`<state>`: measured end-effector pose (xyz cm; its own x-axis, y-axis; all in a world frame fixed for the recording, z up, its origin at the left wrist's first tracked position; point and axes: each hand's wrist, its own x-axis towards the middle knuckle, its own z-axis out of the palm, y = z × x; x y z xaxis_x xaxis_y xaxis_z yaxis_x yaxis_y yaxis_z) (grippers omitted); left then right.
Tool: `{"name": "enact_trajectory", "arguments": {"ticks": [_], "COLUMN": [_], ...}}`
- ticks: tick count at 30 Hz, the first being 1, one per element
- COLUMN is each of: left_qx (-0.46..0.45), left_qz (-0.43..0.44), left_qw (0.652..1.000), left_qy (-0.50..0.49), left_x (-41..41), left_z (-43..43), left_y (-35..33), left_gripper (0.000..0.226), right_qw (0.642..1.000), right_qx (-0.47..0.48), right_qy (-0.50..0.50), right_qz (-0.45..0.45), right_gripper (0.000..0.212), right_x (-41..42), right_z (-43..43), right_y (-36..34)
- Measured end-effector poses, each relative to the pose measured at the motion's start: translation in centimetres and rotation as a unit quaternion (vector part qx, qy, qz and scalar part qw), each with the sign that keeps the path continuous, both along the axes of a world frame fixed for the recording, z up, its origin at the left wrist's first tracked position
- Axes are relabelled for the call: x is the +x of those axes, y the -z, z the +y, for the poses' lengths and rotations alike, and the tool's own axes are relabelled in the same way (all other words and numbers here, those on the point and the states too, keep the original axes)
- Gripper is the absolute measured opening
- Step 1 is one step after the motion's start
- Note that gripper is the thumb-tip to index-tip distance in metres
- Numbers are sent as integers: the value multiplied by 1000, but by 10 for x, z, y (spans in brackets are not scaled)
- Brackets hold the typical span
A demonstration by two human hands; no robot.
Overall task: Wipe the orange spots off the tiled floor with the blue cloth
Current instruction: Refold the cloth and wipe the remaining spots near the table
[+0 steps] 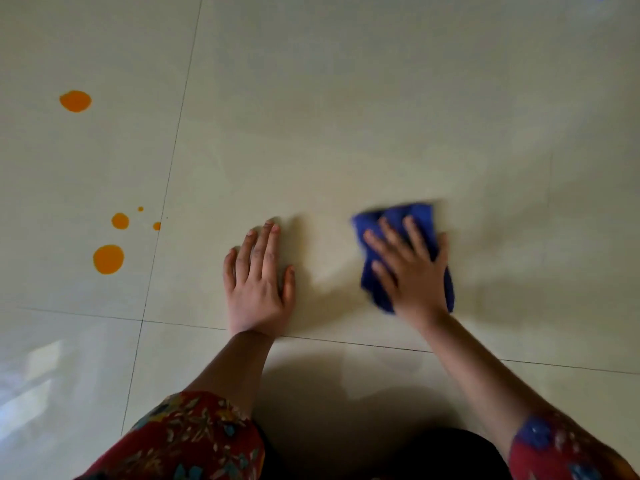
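Right hand (414,271) flat, fingers spread, pressing blue cloth (415,216) on tiled floor (346,116) at 3 o'clock. Left hand (258,287) open, flat, holding nothing. Orange spots (108,259) at 9 o'clock, well apart from cloth. Could smear if dragged across wet. Could slip on shiny tiles.

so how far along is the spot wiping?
Done: no orange shows on the tile around the hands. In hand: right hand presses the blue cloth flat there, blurred mid-wipe; left hand braces on the floor. Left: five orange spots on the neighbouring tile, untouched.
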<state>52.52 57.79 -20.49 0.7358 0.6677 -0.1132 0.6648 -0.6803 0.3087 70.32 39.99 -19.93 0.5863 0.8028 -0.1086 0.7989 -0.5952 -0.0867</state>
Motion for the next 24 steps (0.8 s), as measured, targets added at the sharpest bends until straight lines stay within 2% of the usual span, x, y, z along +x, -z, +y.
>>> {"name": "enact_trajectory", "arguments": {"ticks": [2, 3, 4, 7, 9, 11, 14, 16, 18, 20, 24], "left_qx": [-4, -4, -3, -4, -6, -2, -2, -4, -4, -5, -9], "left_qz": [9, 10, 9, -6, -15, -12, -6, -2, 1, 1, -8], "left_qw": [1000, 1000, 1000, 1000, 1000, 1000, 1000, 1000, 1000, 1000, 1000], "left_qy": [3, 4, 3, 2, 3, 0, 2, 1, 3, 3, -4], "left_x": [-2, -2, -2, -2, -2, -3, -3, -2, -2, -3, -2], "left_z": [0, 0, 0, 0, -1, 0, -1, 0, -1, -1, -1], "left_y": [-1, -1, -1, -1, 1, 2, 1, 1, 1, 1, 0], "left_gripper": [64, 63, 62, 59, 55, 56, 58, 58, 58, 58, 56], "right_qw": [989, 985, 987, 995, 994, 994, 999, 987, 975, 984, 999], "right_qx": [34, 52, 70, 93, 40, 7, -34, -27, 4, 22, 35], "right_qy": [145, 162, 145, -18, -98, -103, 21, 158, 223, 177, -40], "right_qz": [-3, -6, -1, 10, 31, 35, 7, -14, -21, -17, 9], "right_gripper": [45, 44, 43, 46, 51, 53, 54, 54, 54, 54, 51], "right_x": [20, 23, 21, -24, -66, -76, -29, 7, 27, 14, -50], "right_z": [34, 56, 77, 91, 49, -1, -20, 14, 66, 111, 127], "right_y": [-5, -7, -7, 3, 5, 3, 0, -1, -2, 1, 5]}}
